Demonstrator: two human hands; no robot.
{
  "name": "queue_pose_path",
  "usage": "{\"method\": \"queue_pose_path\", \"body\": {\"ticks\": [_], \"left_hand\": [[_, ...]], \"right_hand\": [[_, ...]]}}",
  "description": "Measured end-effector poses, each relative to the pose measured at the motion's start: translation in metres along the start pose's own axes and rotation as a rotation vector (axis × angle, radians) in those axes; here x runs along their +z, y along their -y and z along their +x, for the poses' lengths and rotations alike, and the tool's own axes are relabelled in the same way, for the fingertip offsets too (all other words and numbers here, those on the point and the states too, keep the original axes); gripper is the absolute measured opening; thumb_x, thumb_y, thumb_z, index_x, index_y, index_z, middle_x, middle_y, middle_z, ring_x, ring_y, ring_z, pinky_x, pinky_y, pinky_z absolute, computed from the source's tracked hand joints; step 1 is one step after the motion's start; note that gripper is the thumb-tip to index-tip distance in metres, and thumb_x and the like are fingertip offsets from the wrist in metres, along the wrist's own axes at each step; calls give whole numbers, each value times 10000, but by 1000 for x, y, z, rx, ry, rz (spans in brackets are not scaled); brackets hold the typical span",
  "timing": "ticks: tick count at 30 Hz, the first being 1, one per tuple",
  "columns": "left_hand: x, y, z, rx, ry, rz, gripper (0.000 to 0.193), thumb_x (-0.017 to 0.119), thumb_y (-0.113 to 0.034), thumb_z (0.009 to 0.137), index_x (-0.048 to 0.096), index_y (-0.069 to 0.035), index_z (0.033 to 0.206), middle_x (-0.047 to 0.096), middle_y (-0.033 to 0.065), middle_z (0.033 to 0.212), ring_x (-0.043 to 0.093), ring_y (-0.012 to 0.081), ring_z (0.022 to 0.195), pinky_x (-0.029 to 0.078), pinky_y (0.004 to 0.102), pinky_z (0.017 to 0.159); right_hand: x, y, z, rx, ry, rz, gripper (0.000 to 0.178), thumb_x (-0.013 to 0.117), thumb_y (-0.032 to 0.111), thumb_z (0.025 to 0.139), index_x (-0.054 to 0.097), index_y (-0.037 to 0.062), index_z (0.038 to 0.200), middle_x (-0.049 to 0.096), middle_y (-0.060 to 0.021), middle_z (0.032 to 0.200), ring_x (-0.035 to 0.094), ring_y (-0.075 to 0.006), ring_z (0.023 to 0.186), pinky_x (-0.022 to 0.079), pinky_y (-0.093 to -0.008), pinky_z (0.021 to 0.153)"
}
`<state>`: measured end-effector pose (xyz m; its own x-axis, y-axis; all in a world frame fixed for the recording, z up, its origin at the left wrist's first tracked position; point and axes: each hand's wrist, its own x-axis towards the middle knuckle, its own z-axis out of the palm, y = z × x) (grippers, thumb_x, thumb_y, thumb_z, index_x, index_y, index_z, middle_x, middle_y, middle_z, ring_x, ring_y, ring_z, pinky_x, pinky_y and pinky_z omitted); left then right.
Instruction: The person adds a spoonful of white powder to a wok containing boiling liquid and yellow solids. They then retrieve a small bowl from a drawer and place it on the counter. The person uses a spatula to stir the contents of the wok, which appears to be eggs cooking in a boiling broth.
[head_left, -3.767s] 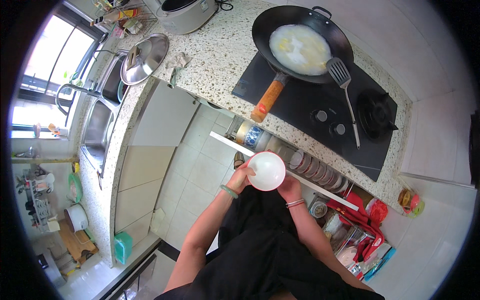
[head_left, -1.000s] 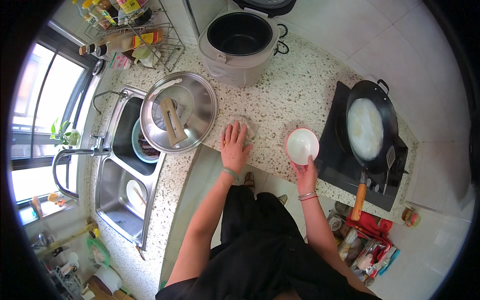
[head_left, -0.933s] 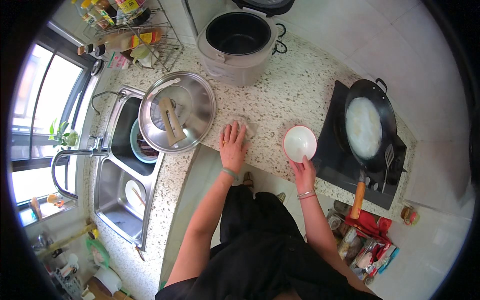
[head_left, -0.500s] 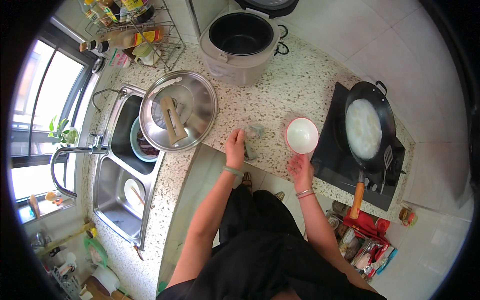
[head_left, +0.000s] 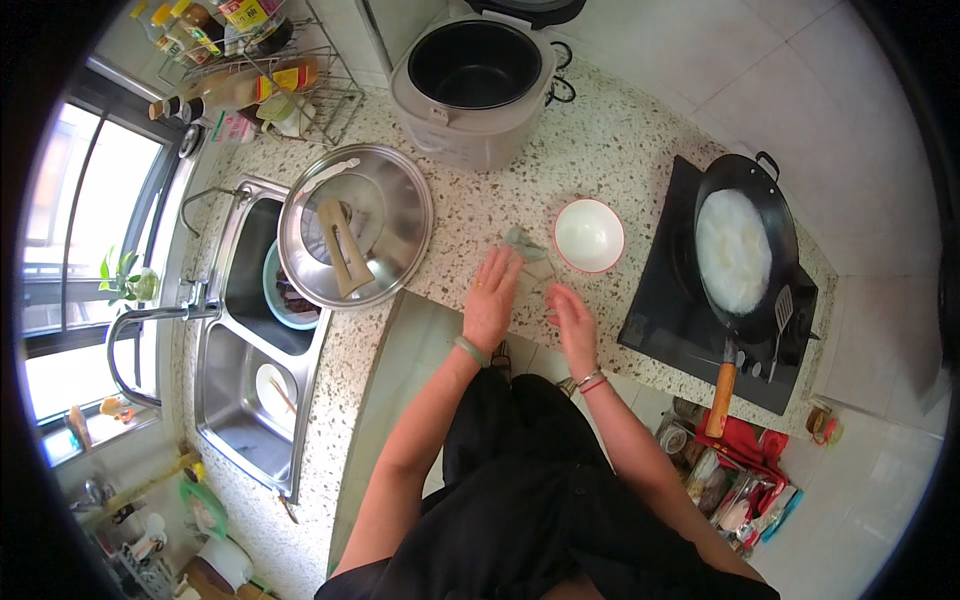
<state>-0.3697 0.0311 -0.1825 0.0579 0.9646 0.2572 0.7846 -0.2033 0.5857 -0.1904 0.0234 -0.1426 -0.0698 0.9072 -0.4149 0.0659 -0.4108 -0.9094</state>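
My left hand lies with its fingers stretched out on a crumpled grey-green cloth on the speckled counter. Just to the right, my right hand is over the counter's front edge, with loosely bent fingers and nothing visible in them. Its fingertips are near the cloth; whether they touch it I cannot tell. Beyond that hand stands a white bowl with a red rim, which neither hand touches.
On the right, a black wok with whitish content sits on the cooktop, beside a slotted spatula. A large steel lid overlaps the sink. An opened rice cooker and a bottle rack stand behind.
The white bowl has moved away from the front edge, and my right hand has left it, moving left toward the cloth. My left hand has gone from closed fingers to flat on the cloth.
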Motion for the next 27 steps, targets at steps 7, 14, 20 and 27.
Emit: {"method": "queue_pose_path", "body": {"ticks": [7, 14, 20, 27], "left_hand": [[-10, 0, -13, -12, 333, 160, 620, 502, -177, 924, 330, -55, 1506, 256, 99, 1602, 179, 283, 1499, 177, 476, 1203], [-14, -9, -38, -105, 347, 272, 658, 468, -262, 949, 254, -76, 1543, 178, 95, 1630, 126, 267, 1515, 98, 481, 1217], [-6, 11, 19, -122, 324, 389, 721, 443, -316, 961, 145, -57, 1565, 97, 138, 1639, 56, 294, 1521, 45, 487, 1219], [6, 45, 75, -110, 285, 342, 828, 535, -355, 921, 108, -74, 1573, 84, 144, 1639, 40, 305, 1521, 60, 483, 1213]], "right_hand": [[44, -7, 30, -641, 165, -959, 574, 495, 388, 996, 435, 16, 1429, 398, -192, 1497, 318, -360, 1417, 242, -456, 1169], [58, -13, 19, -601, 229, -1071, 703, 488, 447, 985, 346, -56, 1455, 338, -241, 1517, 242, -403, 1447, 203, -473, 1188], [80, 4, 80, -632, 191, -1086, 714, 452, 454, 998, 313, -58, 1476, 311, -242, 1536, 212, -400, 1458, 160, -458, 1205], [94, 20, 140, -572, 136, -1112, 730, 334, 523, 1015, 286, -15, 1507, 285, -160, 1578, 181, -318, 1487, 129, -419, 1216]]}}
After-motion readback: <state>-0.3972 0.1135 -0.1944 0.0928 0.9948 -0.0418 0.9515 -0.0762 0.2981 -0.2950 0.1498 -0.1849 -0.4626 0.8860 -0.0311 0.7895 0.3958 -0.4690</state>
